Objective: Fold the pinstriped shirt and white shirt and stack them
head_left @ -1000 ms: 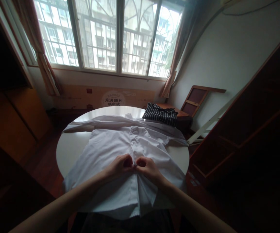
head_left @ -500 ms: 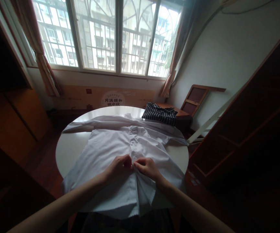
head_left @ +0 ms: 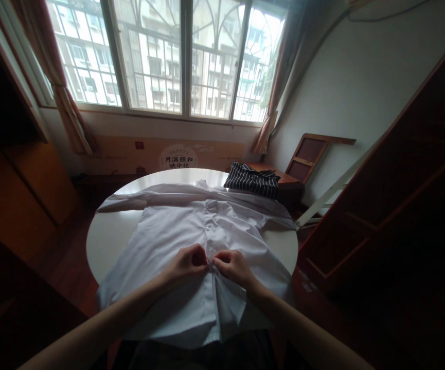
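A white shirt [head_left: 176, 231] lies front-up and spread flat across the round table [head_left: 104, 241], hem hanging over the near edge, so its button line faces up. The left hand [head_left: 187, 263] pinches one front edge at the placket; the right hand [head_left: 233, 266] pinches the other, fingertips almost touching. A striped garment [head_left: 251, 181] sits at the far right edge.

Both hands [head_left: 210, 264] pinching white shirt [head_left: 168, 241] placket
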`<state>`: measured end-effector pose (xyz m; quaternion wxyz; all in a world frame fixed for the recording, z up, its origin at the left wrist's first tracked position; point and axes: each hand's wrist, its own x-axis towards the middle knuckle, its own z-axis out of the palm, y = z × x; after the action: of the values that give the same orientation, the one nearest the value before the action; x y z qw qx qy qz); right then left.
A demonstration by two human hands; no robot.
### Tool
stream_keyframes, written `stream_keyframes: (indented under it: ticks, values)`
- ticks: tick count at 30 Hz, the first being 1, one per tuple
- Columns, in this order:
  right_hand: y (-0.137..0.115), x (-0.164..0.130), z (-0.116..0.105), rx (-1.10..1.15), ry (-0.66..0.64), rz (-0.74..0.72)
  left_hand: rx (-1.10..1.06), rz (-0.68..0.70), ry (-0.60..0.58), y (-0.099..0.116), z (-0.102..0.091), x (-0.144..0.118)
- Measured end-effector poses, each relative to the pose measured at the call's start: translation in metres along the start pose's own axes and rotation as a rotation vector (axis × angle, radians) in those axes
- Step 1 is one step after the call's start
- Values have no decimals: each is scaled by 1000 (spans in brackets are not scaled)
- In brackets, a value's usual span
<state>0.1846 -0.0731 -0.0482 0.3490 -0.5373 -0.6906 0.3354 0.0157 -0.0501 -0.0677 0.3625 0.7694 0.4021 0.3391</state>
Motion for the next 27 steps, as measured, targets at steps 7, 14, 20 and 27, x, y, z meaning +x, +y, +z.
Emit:
stream_keyframes:
  ticks: [7,14,20,27]
  values:
    - [4,1,-1,-21,-37,-47,-22,-31,-2,2,-3,-1]
    - [10,3,-1,66,-79,-113,-90,-21,15,-4,-3,0]
    - [4,4,-9,153,-166,-55,-138,12,3,-5,0,-2]
    - [-3,6,-15,227,-302,103,-20,34,15,3,1,-4]
